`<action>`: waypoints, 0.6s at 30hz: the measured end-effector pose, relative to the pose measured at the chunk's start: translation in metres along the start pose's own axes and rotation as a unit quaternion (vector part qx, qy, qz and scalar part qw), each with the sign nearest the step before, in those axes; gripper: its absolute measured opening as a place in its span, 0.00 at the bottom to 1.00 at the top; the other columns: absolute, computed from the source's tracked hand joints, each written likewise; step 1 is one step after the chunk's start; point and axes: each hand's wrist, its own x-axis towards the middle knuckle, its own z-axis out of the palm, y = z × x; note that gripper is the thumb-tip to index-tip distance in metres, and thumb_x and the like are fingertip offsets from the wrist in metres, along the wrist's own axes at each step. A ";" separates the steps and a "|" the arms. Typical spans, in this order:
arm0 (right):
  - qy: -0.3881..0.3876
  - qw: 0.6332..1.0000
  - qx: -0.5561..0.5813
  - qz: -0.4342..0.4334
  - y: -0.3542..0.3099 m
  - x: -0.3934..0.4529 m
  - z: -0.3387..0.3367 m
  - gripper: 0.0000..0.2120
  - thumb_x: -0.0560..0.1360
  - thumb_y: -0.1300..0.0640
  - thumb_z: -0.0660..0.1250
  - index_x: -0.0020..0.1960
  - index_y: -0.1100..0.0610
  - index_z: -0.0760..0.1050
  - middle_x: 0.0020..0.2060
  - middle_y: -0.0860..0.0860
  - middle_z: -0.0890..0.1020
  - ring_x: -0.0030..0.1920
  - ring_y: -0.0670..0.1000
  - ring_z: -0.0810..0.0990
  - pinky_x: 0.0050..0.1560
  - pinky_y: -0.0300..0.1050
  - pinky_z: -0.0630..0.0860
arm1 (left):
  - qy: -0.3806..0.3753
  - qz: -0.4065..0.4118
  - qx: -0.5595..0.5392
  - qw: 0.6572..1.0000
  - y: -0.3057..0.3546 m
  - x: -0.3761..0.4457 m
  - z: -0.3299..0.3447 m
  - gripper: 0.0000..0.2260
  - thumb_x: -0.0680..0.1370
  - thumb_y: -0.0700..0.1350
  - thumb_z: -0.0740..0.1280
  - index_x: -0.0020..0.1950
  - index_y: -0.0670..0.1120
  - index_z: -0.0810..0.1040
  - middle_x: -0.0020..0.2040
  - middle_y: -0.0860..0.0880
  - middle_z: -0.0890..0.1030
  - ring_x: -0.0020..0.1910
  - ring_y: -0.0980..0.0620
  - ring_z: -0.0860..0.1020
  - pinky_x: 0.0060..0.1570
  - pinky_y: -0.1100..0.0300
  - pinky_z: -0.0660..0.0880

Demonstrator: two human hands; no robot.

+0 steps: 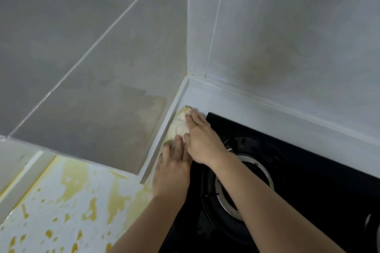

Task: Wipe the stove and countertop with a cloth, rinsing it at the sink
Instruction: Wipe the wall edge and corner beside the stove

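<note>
- Head view, looking down into a tiled corner where two grey walls meet a white table carrying a black glass stove.
- Hands: both lie flat, palms down, fingers stretched out rather than curled. The left hand and right hand press together on a pale, yellowed cloth; neither pinches or lifts it.
- Cloth: bunched in the narrow white strip between the stove's left edge and the raised white ledge at the foot of the left wall, close to the back corner.
- Stove: a round burner with a metal ring sits under the right forearm. The black glass looks dark and free of obvious spills, though blur and shadow make this uncertain.
- Progress, as a judgement: wiping is under way along the edge beside the stove. Much remains. The lower white surface at the left is covered with yellow streaks and drops, untouched. The right wall shows a brownish smear.
- Cloth already looks stained, so a rinse seems due soon.
- Sink: not in view.
- Containers: none visible; no pot, bowl or bucket appears anywhere.
</note>
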 end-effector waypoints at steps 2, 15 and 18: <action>-0.003 1.000 -0.015 0.010 0.004 0.020 -0.006 0.32 0.85 0.55 0.58 0.84 0.59 0.47 0.84 0.53 0.44 0.83 0.56 0.43 0.81 0.52 0.54 | 0.003 0.001 0.025 1.000 0.009 0.018 -0.008 0.31 0.85 0.42 0.55 0.84 0.44 0.41 0.84 0.41 0.44 0.79 0.37 0.52 0.77 0.49 0.59; -0.054 0.990 -0.084 -0.096 -0.020 0.003 0.011 0.29 0.79 0.55 0.64 0.79 0.56 0.64 0.81 0.49 0.59 0.76 0.58 0.63 0.75 0.55 0.64 | 0.016 -0.004 0.019 1.000 -0.019 -0.037 0.005 0.30 0.77 0.37 0.65 0.80 0.44 0.65 0.80 0.42 0.64 0.68 0.38 0.69 0.59 0.49 0.78; -0.080 0.982 -0.069 -0.159 -0.028 -0.035 0.029 0.28 0.79 0.57 0.65 0.78 0.53 0.66 0.81 0.47 0.60 0.78 0.55 0.61 0.74 0.55 0.63 | -0.004 0.003 -0.014 1.000 -0.031 -0.086 0.028 0.32 0.60 0.34 0.76 0.66 0.41 0.82 0.66 0.39 0.80 0.46 0.40 0.77 0.35 0.52 0.81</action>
